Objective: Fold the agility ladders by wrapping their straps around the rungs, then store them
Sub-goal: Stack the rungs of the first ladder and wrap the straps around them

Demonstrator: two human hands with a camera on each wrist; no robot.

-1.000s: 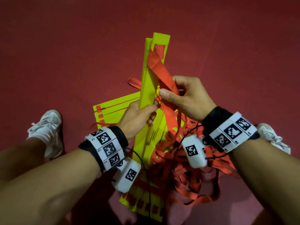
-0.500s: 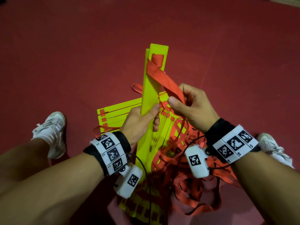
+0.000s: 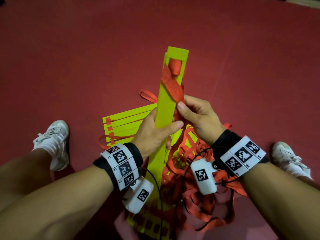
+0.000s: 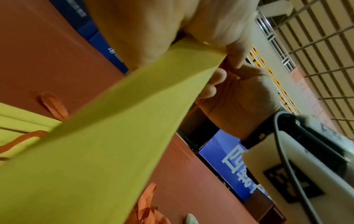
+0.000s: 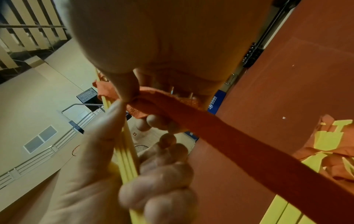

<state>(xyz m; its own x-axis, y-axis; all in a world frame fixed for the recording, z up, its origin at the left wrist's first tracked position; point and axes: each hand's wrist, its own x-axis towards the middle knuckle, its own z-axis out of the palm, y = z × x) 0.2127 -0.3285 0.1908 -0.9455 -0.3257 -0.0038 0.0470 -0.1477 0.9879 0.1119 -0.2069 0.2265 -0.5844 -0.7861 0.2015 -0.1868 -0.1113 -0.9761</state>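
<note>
A stack of yellow-green ladder rungs (image 3: 170, 87) stands nearly upright between my knees, its top end threaded by a red strap (image 3: 174, 84). My left hand (image 3: 155, 134) grips the stack at mid-height, thumb across the front (image 4: 134, 113). My right hand (image 3: 195, 115) pinches the red strap (image 5: 191, 115) just right of the rungs (image 5: 124, 151), thumb on top. The strap runs diagonally from the top slot down to that pinch. Below lies a tangled heap of red straps (image 3: 194, 191).
More yellow rungs (image 3: 124, 122) lie flat on the red floor (image 3: 69, 58) behind my left hand, and others (image 3: 147, 224) lie near my knees. My white shoes (image 3: 53, 141) (image 3: 287, 158) flank the pile. A loose strap loop (image 3: 147, 95) lies left of the stack.
My right hand has slid in along the strap toward the rungs, drawing it tighter against the stack. The left hand keeps its grip on the rungs.
</note>
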